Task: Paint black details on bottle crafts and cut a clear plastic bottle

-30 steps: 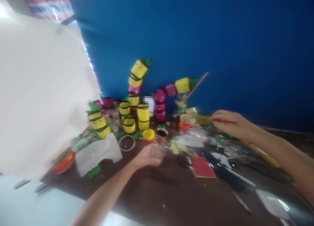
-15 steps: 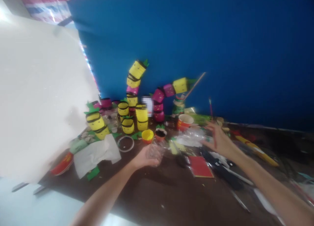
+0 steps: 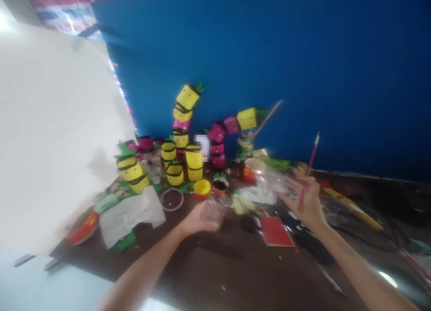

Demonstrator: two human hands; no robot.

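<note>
Our left hand (image 3: 195,219) curls round a bare cup (image 3: 218,208); our right hand (image 3: 311,204), fingers spread, holds a brush (image 3: 313,156). Yellow cups (image 3: 194,160) look done.

The left hand (image 3: 198,219) curls inward; the right hand (image 3: 309,203) is higher, splayed.

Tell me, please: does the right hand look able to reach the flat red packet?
Probably yes: the red packet lies near the right hand, with nothing apparently over its middle, though the brush it holds may hinder grasping.
</note>
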